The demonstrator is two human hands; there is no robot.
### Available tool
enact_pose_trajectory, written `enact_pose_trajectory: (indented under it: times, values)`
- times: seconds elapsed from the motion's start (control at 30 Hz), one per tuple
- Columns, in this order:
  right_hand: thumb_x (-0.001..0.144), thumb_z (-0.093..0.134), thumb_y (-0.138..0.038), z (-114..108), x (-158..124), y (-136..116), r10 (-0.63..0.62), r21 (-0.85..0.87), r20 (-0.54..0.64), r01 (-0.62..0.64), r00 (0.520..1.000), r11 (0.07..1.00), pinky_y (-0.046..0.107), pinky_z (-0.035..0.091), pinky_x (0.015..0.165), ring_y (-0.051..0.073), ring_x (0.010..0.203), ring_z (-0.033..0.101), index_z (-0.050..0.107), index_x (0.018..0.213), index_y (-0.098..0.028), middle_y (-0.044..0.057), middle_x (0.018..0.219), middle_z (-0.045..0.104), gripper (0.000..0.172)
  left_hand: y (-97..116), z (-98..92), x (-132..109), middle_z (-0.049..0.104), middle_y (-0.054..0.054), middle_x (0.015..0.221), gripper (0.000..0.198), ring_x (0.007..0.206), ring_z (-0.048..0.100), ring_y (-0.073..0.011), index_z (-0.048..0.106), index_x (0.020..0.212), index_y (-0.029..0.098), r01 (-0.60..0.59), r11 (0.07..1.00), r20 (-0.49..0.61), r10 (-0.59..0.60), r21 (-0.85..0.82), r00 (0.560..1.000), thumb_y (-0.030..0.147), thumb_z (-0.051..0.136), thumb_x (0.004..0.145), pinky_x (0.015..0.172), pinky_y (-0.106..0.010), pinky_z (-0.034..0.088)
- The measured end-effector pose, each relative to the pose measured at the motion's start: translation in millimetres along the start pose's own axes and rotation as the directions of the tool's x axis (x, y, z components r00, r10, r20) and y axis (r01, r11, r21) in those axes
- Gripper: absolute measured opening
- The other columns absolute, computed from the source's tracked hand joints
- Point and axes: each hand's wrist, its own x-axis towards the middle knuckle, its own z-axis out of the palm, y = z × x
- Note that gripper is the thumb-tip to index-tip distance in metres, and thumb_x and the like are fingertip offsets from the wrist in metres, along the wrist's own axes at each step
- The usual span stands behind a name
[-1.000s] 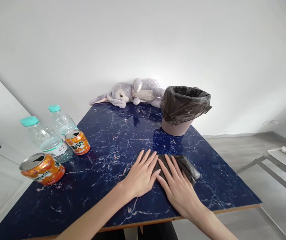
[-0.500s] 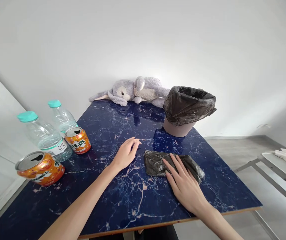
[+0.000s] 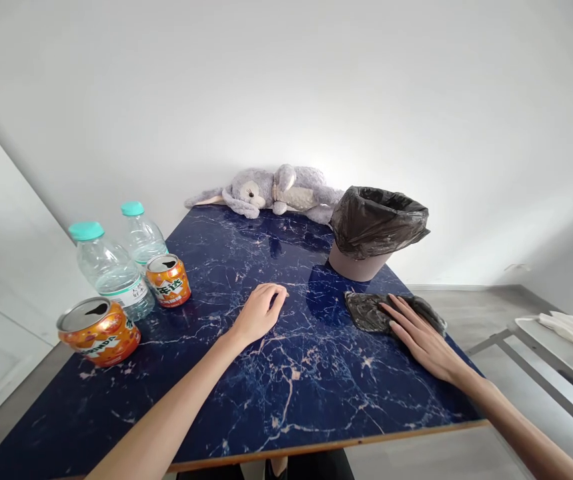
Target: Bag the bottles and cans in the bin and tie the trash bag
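My right hand (image 3: 419, 339) lies flat, fingers stretched out, on a folded black plastic bag (image 3: 369, 313) near the table's right edge. The bag is crumpled and spread on the tabletop, partly hidden under the palm. In the middle of the table rests my left hand (image 3: 262, 311), its fingers curled in and nothing visible in them. Just beyond the right hand stands a brownish-grey trash bin (image 3: 356, 265), lined with a black bag (image 3: 379, 227) folded over its rim.
On the left of the blue marbled table (image 3: 276, 393) stand two orange soda cans (image 3: 101, 337) (image 3: 169, 283) and two clear water bottles (image 3: 116, 273) (image 3: 143, 237) with turquoise caps. A grey plush rabbit (image 3: 271, 190) lies against the wall. A metal-framed rack (image 3: 556, 347) stands right.
My right hand has slid the folded black bag to the right across the table. My left hand's fingers have curled in, while that hand stays in nearly the same place.
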Motion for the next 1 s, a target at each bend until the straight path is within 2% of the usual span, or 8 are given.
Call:
enact_pose_trajectory:
  times: [0.1, 0.2, 0.37, 0.53, 0.63, 0.73, 1.0]
  values:
    - [0.116, 0.038, -0.042, 3.6, 2.7, -22.7, -0.085, -0.006, -0.122, 0.085, 0.989, 0.996, 0.060, 0.019, 0.136, 0.027, 0.168, 0.020, 0.036, 0.170, -0.031, 0.005, 0.180, 0.028, 0.056, 1.5, -0.5, -0.2, 0.080, -0.007, 0.120, 0.042, 0.121, 0.071, -0.0284, 0.074, 0.107, 0.025, 0.038, 0.999, -0.023, -0.038, -0.027, 0.999, 0.048, 0.040, 0.112, 0.114, -0.049, 0.052]
    - [0.116, 0.040, -0.035, 12.1, 15.4, -67.6, -0.190, 0.015, -0.183, 0.196, 0.965, 0.981, 0.061, 0.020, 0.136, 0.026, 0.168, 0.022, 0.036, 0.170, -0.029, 0.007, 0.178, 0.032, 0.055, 1.8, -1.7, -0.2, 0.080, -0.008, 0.120, 0.043, 0.119, 0.072, -0.0282, 0.075, 0.106, 0.025, 0.088, 0.995, -0.058, -0.091, -0.057, 0.994, 0.048, 0.039, 0.112, 0.111, -0.047, 0.054]
    - [0.116, 0.038, -0.037, 31.9, 57.1, -149.8, -0.317, 0.138, -0.050, 0.321, 0.947, 0.937, 0.060, 0.022, 0.137, 0.026, 0.168, 0.020, 0.040, 0.168, -0.025, 0.008, 0.179, 0.031, 0.053, 2.1, -5.1, -0.6, 0.081, -0.008, 0.122, 0.044, 0.114, 0.076, -0.0274, 0.074, 0.111, 0.025, 0.155, 0.982, -0.114, -0.167, -0.106, 0.979, 0.052, 0.040, 0.112, 0.099, -0.042, 0.061]
    - [0.115, 0.039, -0.044, 64.1, 112.8, -202.0, -0.373, 0.213, -0.005, 0.366, 0.928, 0.906, 0.057, 0.029, 0.135, 0.028, 0.166, 0.028, 0.041, 0.168, -0.024, 0.011, 0.177, 0.033, 0.056, -1.4, -4.9, -1.2, 0.080, -0.009, 0.125, 0.040, 0.119, 0.076, -0.0266, 0.070, 0.114, 0.024, 0.183, 0.975, -0.157, -0.202, -0.129, 0.967, 0.052, 0.042, 0.111, 0.105, -0.043, 0.060]
    - [0.115, 0.040, -0.042, 79.4, 140.6, -216.3, -0.377, 0.230, -0.010, 0.369, 0.926, 0.900, 0.058, 0.030, 0.134, 0.028, 0.164, 0.033, 0.042, 0.167, -0.023, 0.012, 0.174, 0.040, 0.055, -6.0, -2.6, -1.7, 0.078, -0.009, 0.134, 0.036, 0.125, 0.074, -0.0256, 0.066, 0.125, 0.024, 0.183, 0.976, -0.167, -0.201, -0.119, 0.965, 0.050, 0.045, 0.111, 0.111, -0.044, 0.058]
    - [0.115, 0.038, -0.038, 86.2, 155.3, -219.5, -0.369, 0.247, -0.020, 0.362, 0.929, 0.899, 0.055, 0.031, 0.134, 0.026, 0.163, 0.035, 0.049, 0.161, -0.020, 0.013, 0.171, 0.046, 0.051, -9.6, 0.4, -2.3, 0.074, -0.010, 0.142, 0.035, 0.132, 0.070, -0.0262, 0.063, 0.133, 0.025, 0.185, 0.979, -0.167, -0.197, -0.084, 0.966, 0.046, 0.046, 0.111, 0.116, -0.047, 0.054]
    - [0.110, 0.042, -0.033, 91.0, 157.6, -211.5, -0.347, 0.286, -0.032, 0.341, 0.937, 0.895, 0.054, 0.031, 0.134, 0.026, 0.162, 0.038, 0.047, 0.162, -0.016, 0.016, 0.168, 0.048, 0.055, -8.2, 4.8, -3.0, 0.068, -0.011, 0.150, 0.034, 0.140, 0.064, -0.0281, 0.059, 0.137, 0.026, 0.158, 0.987, -0.126, -0.155, 0.008, 0.980, 0.044, 0.050, 0.110, 0.121, -0.051, 0.049]
